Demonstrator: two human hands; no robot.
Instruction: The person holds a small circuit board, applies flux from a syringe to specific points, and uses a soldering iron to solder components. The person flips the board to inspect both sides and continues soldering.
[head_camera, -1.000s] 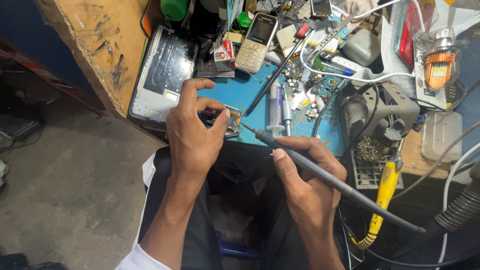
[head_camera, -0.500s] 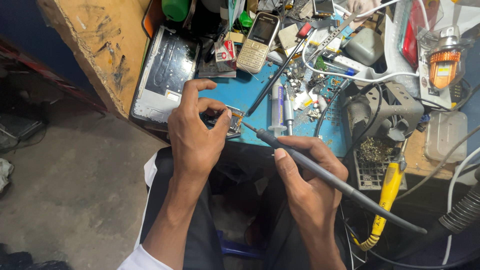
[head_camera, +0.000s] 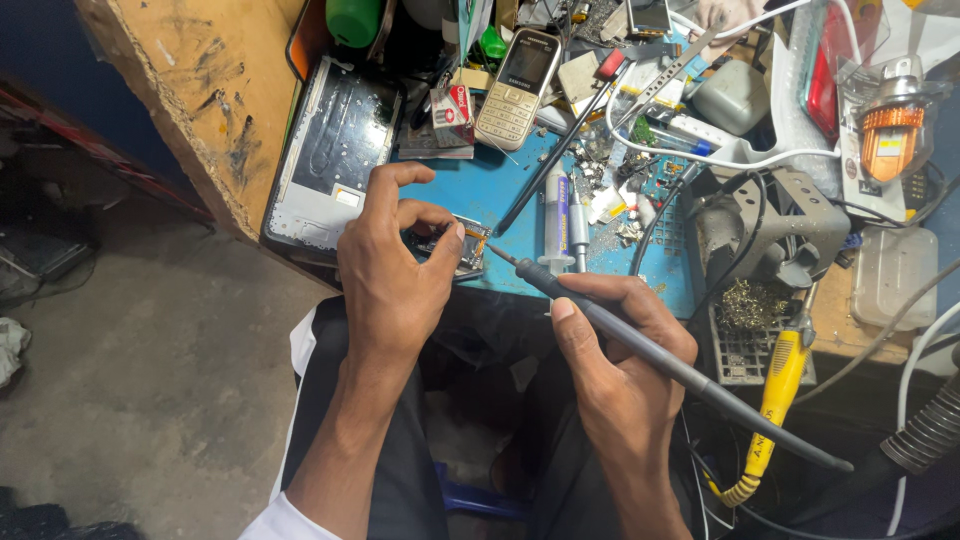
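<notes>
At the centre of the frame, the left hand (head_camera: 395, 275) pinches a small circuit board (head_camera: 462, 245) between thumb and fingers, at the near edge of the blue-topped table (head_camera: 500, 205). To its right, the right hand (head_camera: 620, 350) grips a dark soldering iron (head_camera: 650, 350) like a pen, its tip just beside the board. Above the tip lies a syringe (head_camera: 556, 220); a keypad phone (head_camera: 517, 88) rests at top centre, and a yellow-handled tool (head_camera: 772, 400) hangs at lower right.
</notes>
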